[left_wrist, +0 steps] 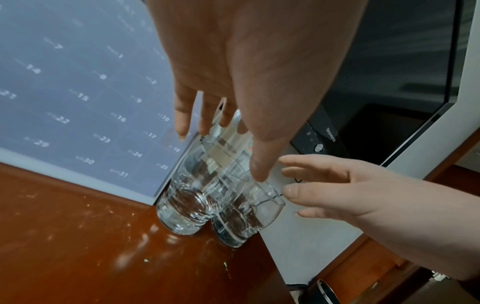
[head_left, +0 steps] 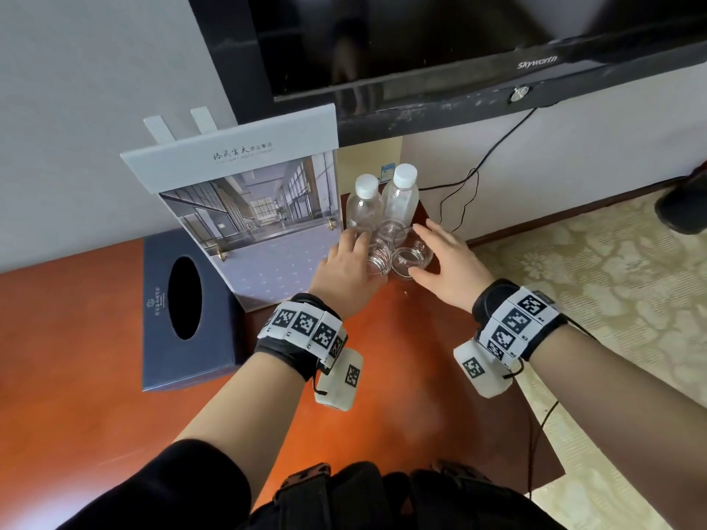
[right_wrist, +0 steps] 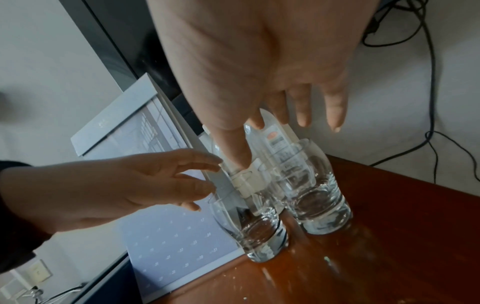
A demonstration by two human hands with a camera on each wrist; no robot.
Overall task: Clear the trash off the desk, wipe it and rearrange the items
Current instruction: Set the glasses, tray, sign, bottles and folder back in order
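**Both hands bracket 2 glasses at the back corner**

2 clear glasses stand upright side by side on the red-brown surface (head_left: 114, 319): left glass (head_left: 378, 258), right glass (head_left: 413, 258). They sit just in front of 2 capped plastic bottles (head_left: 382, 202), close to the surface's right edge, beside the standing calendar (head_left: 252, 208). Likely grouped here to keep drinkware together in the corner.

Left hand (head_left: 350, 271) is at the left glass; its grip is wide, fingers straight. Right hand (head_left: 445, 262) flanks the right glass, also a wide grip, fingers spread, holding nothing. Whether fingertips touch the glass is unclear.

Judgement: rearranging stage, hands either side to square up or nudge the pair together. Small crumbs or specks (left_wrist: 224, 265) lie on the surface near the glasses, so wiping looks incomplete. A tissue box (head_left: 191, 307) sits to the left.
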